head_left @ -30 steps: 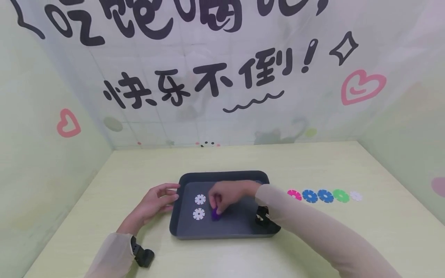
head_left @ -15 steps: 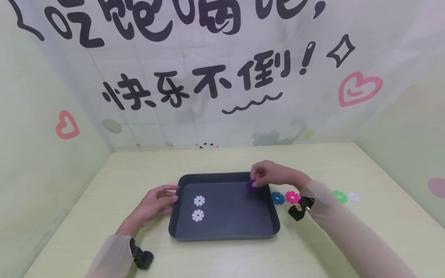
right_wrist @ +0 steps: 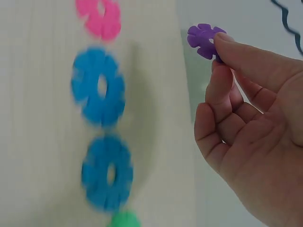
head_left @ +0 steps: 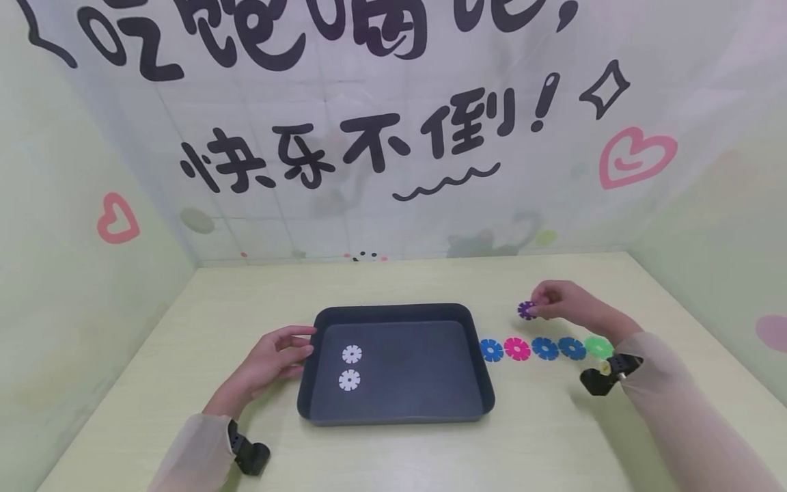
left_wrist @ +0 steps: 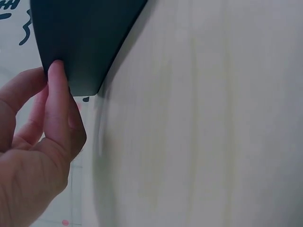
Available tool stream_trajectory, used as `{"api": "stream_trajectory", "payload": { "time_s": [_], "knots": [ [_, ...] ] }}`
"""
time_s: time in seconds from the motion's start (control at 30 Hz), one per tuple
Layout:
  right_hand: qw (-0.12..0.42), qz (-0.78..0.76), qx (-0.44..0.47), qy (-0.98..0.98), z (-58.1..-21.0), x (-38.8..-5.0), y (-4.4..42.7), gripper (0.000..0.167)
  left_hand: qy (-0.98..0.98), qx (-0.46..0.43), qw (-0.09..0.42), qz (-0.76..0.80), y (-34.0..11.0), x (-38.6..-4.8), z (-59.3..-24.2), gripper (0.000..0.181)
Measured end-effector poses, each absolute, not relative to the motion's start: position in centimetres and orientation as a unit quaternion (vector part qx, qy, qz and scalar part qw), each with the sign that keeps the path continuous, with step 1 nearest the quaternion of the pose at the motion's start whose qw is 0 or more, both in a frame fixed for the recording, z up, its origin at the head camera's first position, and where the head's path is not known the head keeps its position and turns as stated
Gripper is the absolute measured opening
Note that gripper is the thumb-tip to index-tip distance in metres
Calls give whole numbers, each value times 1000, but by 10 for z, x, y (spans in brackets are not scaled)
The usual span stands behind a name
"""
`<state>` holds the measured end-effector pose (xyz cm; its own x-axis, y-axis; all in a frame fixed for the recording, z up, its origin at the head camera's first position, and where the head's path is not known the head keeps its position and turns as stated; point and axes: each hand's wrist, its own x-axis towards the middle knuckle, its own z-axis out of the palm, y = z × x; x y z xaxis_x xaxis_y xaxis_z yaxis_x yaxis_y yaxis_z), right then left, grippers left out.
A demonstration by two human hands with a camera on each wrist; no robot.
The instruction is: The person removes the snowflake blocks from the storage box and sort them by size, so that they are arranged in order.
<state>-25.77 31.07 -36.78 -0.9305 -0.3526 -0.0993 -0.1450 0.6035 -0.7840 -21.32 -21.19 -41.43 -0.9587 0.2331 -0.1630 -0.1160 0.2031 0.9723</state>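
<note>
My right hand [head_left: 568,301] pinches a purple snowflake building disc [right_wrist: 199,39] between thumb and fingers, raised above the table to the right of the tray. The disc is notched, with a hole in its middle. Below it lies a row of discs: a blue disc [head_left: 491,350] by the tray wall, a pink disc [head_left: 509,357], two more blue ones and a green disc [head_left: 595,344]. At the dark grey tray [head_left: 399,417], my left hand [head_left: 273,357] holds the left side, thumb against the outer wall. Two white discs [head_left: 345,359] lie inside the tray, on its left.
A pale wooden table [head_left: 393,458] bears everything. Behind it stands a wall covering [head_left: 363,225] with black writing and pink hearts, and side panels close both ends. Each wrist carries a small black camera [head_left: 251,456].
The right hand has lifted the purple disc out of the tray and carried it right, over the tray's edge to above the disc row. The left hand has stayed at the tray.
</note>
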Motion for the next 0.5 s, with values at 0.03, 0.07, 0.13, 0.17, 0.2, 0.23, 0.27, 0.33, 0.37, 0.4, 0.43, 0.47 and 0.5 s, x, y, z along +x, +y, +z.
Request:
{"api": "stream_trajectory", "payload": {
  "time_s": [0.03,0.07,0.13,0.17,0.2,0.23,0.27,0.33,0.37,0.4,0.43,0.47,0.5],
  "knots": [
    [119,-418,-134,891,-369,-255,320,25,763,38,138,630,-212,-214,-415,51],
    [116,-414,-124,895,-369,-252,329,26,763,38,138,630,-212,-214,-415,52],
    [110,-405,-109,901,-372,-246,348,28,765,41,138,628,-212,-214,-415,52],
    [108,-399,-101,905,-373,-243,358,30,764,41,138,629,-212,-214,-415,51],
    [105,-396,-90,908,-374,-240,367,31,764,40,138,629,-212,-214,-415,51],
    [102,-393,-83,910,-376,-237,376,32,764,38,138,629,-212,-214,-414,51],
    [99,-390,-78,912,-377,-234,384,32,765,40,139,628,-212,-214,-414,51],
    [94,-380,-66,918,-381,-228,400,31,766,42,139,627,-212,-214,-413,50],
    [94,-376,-65,920,-382,-225,408,31,765,39,138,628,-211,-213,-412,50],
    [93,-373,-61,921,-384,-222,414,31,766,40,139,627,-211,-213,-411,50],
    [93,-371,-59,922,-385,-219,421,31,766,42,138,626,-211,-213,-411,49],
    [94,-374,-53,921,-387,-217,427,31,767,44,138,625,-211,-213,-411,50],
    [95,-374,-49,921,-388,-214,433,31,767,42,137,625,-211,-212,-410,49]
  ]
}}
